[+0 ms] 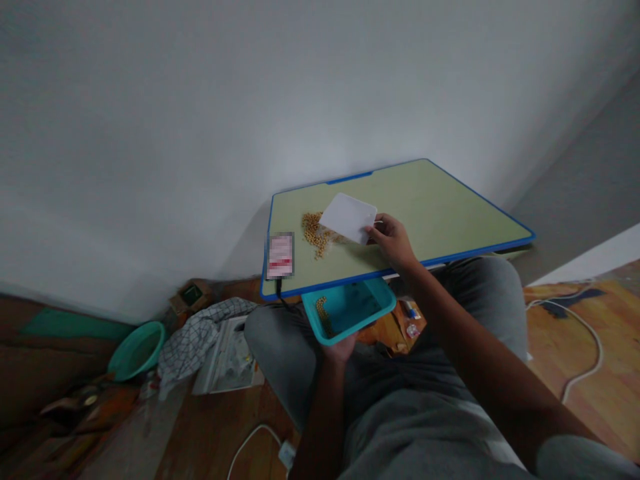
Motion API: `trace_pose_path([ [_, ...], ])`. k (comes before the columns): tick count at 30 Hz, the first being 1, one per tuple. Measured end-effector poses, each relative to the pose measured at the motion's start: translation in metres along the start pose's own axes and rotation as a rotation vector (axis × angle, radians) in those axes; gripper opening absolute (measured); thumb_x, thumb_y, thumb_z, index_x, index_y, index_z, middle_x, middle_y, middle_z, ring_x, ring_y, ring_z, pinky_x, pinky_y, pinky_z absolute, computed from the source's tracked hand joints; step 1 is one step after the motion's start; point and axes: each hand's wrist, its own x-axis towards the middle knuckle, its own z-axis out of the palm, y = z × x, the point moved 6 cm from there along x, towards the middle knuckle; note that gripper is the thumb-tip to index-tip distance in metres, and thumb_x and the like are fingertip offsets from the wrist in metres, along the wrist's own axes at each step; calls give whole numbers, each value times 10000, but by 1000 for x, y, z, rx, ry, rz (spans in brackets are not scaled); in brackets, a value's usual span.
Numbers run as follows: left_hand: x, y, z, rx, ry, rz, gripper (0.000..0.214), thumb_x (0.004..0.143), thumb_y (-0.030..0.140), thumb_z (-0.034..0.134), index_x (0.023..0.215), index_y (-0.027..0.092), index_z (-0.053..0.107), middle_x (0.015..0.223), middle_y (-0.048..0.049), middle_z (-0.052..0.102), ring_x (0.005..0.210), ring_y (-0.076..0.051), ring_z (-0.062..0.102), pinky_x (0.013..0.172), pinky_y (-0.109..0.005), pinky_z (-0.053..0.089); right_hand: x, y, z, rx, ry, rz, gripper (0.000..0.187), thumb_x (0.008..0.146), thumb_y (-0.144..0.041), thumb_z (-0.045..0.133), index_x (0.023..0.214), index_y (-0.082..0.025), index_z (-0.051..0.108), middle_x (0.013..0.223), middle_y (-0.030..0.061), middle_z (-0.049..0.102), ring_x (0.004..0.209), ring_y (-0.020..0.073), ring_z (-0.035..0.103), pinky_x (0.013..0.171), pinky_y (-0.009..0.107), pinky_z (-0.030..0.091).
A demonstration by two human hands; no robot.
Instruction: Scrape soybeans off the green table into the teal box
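The right hand point(393, 240) pinches the 4 o'clock corner of a flat white card point(347, 217) that touches a heap of yellow beans point(314, 233) at its 9 o'clock on the green table point(450, 207), while at 6 o'clock the left hand point(337, 347), fingers hidden beneath, holds a teal tray point(363, 303) with a few beans in it.

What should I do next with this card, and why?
Probably sweep the white card toward you, pushing the beans off the table edge: the pile lies beside the card in your right hand, and your left hand holds the teal tray below that edge.
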Motion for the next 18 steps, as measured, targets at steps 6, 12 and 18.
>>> trace_pose_path([
  [6,-2,-3,0,44,-8,19,874,1034,787,197,1565,242,627,1729,-149,515,1629,-432,417,1286,-766,318,-1,-1,-3,12,27,-3,418,722,-504,869,960,-268,619,831,10,740,723,203,702,656,340,601],
  [12,-4,-4,5,37,-10,24,896,1037,770,231,1644,173,512,1764,-215,432,1632,-456,403,1258,-810,315,-3,1,-9,-8,54,-8,380,739,-459,864,967,-269,627,833,10,750,734,215,716,661,348,610],
  [18,-5,-6,11,1,-14,56,862,1043,749,223,1438,166,720,1550,-177,698,1635,-445,402,1297,-765,270,-7,1,-12,-25,54,0,368,763,-457,859,996,-266,647,838,0,763,715,200,715,650,331,606],
])
